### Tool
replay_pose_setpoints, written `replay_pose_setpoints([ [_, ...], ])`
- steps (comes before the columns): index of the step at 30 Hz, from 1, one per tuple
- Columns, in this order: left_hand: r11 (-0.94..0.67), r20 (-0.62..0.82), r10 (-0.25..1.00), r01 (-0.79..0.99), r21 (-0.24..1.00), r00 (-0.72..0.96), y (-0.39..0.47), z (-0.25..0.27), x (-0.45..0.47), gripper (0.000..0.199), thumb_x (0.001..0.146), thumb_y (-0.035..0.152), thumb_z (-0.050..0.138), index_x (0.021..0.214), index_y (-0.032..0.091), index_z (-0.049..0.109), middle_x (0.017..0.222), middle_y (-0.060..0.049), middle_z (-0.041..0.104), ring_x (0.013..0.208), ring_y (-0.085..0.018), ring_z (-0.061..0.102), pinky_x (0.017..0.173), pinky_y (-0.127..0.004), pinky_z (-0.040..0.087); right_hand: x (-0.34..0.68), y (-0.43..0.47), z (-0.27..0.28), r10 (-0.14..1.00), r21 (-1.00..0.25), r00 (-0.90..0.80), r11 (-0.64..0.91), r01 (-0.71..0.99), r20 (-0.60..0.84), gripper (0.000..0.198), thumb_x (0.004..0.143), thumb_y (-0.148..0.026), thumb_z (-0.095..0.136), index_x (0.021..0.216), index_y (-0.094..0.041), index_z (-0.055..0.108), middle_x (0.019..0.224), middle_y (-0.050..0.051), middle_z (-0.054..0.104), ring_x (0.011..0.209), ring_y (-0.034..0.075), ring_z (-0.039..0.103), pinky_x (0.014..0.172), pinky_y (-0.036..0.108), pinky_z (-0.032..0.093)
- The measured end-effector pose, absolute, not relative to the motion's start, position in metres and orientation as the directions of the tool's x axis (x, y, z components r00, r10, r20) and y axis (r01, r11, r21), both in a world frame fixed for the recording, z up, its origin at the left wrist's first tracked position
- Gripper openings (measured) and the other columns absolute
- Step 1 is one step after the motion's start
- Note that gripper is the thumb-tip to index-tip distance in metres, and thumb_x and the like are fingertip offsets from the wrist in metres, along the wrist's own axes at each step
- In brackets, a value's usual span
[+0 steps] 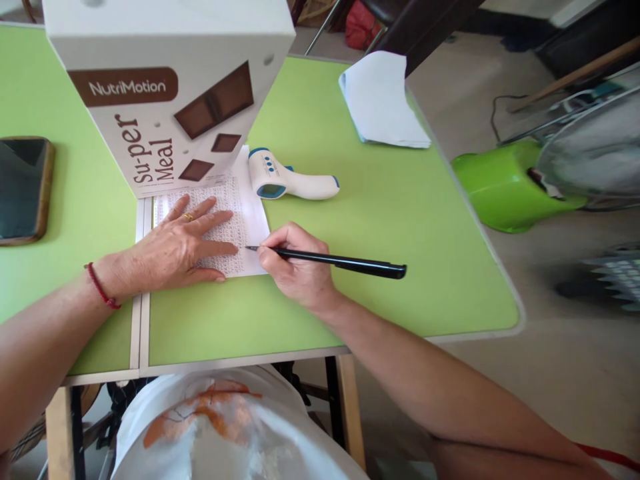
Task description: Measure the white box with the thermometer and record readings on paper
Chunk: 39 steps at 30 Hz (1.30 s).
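A sheet of paper [256, 220] covered in small dense writing lies on the green table [390, 213]. My left hand [187, 243] rests flat on it with the fingers spread, a ring on one finger and a red bracelet at the wrist. In my right hand [300, 267] is a black pen [350, 261], gripped near its tip. The tip points left and sits at the written lines, close to my left index finger; whether it touches the paper I cannot tell. A white box [200, 80] printed "Su-per Meal" stands upright over the sheet's far part and hides it.
A white and blue infrared thermometer [300, 183] lies beyond my right hand. Folded white papers [383, 100] lie by the far right edge. At the left is a phone [23, 190]. A green stool [515, 190] and a fan [595, 147] are off the table's right side.
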<state>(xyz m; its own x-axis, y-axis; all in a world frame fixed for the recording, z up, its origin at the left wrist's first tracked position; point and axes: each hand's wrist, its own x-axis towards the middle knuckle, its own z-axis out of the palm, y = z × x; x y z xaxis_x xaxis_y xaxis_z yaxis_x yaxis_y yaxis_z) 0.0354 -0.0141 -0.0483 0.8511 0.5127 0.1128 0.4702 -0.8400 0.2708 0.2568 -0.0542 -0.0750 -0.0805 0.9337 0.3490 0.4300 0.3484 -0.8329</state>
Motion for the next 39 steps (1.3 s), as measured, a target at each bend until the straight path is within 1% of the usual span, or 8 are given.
replay_pose_setpoints([
  [9, -0.835, 0.108, 0.520, 0.477, 0.274, 0.848, -0.0141, -0.0481, 0.0345, 0.034, 0.091, 0.046, 0.059, 0.119, 0.028, 0.066, 0.146, -0.015, 0.042, 0.138, -0.040, 0.032, 0.110, -0.065, 0.022, 0.2573, -0.0543, -0.0760, 0.940, -0.836, -0.088, 0.334, 0.435, 0.330, 0.012, 0.073, -0.024, 0.056, 0.064, -0.022, 0.048, 0.050, -0.007, 0.048, 0.041, 0.008, 0.039, 0.041, 0.021, 0.032],
  [13, -0.842, 0.114, 0.511, 0.470, 0.264, 0.852, -0.0136, -0.0489, 0.0345, 0.035, 0.091, 0.047, 0.059, 0.119, 0.027, 0.066, 0.145, -0.017, 0.043, 0.138, -0.041, 0.032, 0.109, -0.066, 0.023, 0.2571, -0.0543, -0.0762, 0.932, -0.831, -0.090, 0.354, 0.428, 0.350, 0.012, 0.074, -0.021, 0.056, 0.064, -0.022, 0.048, 0.050, -0.007, 0.047, 0.041, 0.008, 0.038, 0.041, 0.021, 0.032],
  [19, -0.846, 0.131, 0.505, 0.459, 0.269, 0.853, -0.0131, -0.0498, 0.0337, 0.035, 0.092, 0.047, 0.058, 0.119, 0.027, 0.066, 0.145, -0.017, 0.042, 0.138, -0.041, 0.032, 0.109, -0.066, 0.023, 0.2576, -0.0547, -0.0771, 0.910, -0.818, -0.055, 0.395, 0.419, 0.411, 0.011, 0.074, -0.019, 0.056, 0.065, -0.021, 0.050, 0.051, -0.006, 0.050, 0.042, 0.009, 0.043, 0.041, 0.021, 0.034],
  [24, -0.844, 0.126, 0.507, 0.461, 0.275, 0.853, -0.0137, -0.0487, 0.0334, 0.033, 0.092, 0.045, 0.059, 0.118, 0.027, 0.066, 0.144, -0.017, 0.044, 0.138, -0.040, 0.033, 0.109, -0.066, 0.023, 0.2572, -0.0549, -0.0760, 0.916, -0.817, -0.065, 0.384, 0.429, 0.396, 0.011, 0.072, -0.018, 0.056, 0.064, -0.021, 0.049, 0.049, -0.007, 0.048, 0.040, 0.008, 0.039, 0.039, 0.021, 0.031],
  [29, -0.838, 0.121, 0.514, 0.467, 0.281, 0.849, -0.0138, -0.0490, 0.0338, 0.033, 0.091, 0.045, 0.060, 0.118, 0.027, 0.067, 0.144, -0.016, 0.044, 0.138, -0.040, 0.033, 0.110, -0.065, 0.023, 0.2569, -0.0548, -0.0746, 0.918, -0.811, -0.080, 0.381, 0.443, 0.387, 0.011, 0.072, -0.018, 0.055, 0.064, -0.021, 0.048, 0.050, -0.007, 0.048, 0.041, 0.008, 0.041, 0.040, 0.020, 0.033],
  [33, -0.838, 0.115, 0.514, 0.469, 0.279, 0.850, -0.0137, -0.0487, 0.0344, 0.033, 0.091, 0.044, 0.060, 0.118, 0.027, 0.067, 0.144, -0.016, 0.043, 0.138, -0.040, 0.033, 0.110, -0.065, 0.023, 0.2570, -0.0542, -0.0741, 0.923, -0.812, -0.091, 0.373, 0.449, 0.374, 0.012, 0.072, -0.018, 0.055, 0.063, -0.021, 0.047, 0.049, -0.008, 0.045, 0.039, 0.007, 0.035, 0.040, 0.020, 0.032],
  [39, -0.831, 0.101, 0.522, 0.478, 0.285, 0.847, -0.0134, -0.0479, 0.0337, 0.033, 0.090, 0.044, 0.061, 0.118, 0.028, 0.067, 0.145, -0.015, 0.043, 0.138, -0.040, 0.032, 0.111, -0.064, 0.021, 0.2570, -0.0551, -0.0769, 0.909, -0.789, -0.094, 0.400, 0.467, 0.405, 0.014, 0.074, -0.019, 0.055, 0.063, -0.021, 0.046, 0.048, -0.008, 0.045, 0.038, 0.007, 0.036, 0.038, 0.020, 0.031],
])
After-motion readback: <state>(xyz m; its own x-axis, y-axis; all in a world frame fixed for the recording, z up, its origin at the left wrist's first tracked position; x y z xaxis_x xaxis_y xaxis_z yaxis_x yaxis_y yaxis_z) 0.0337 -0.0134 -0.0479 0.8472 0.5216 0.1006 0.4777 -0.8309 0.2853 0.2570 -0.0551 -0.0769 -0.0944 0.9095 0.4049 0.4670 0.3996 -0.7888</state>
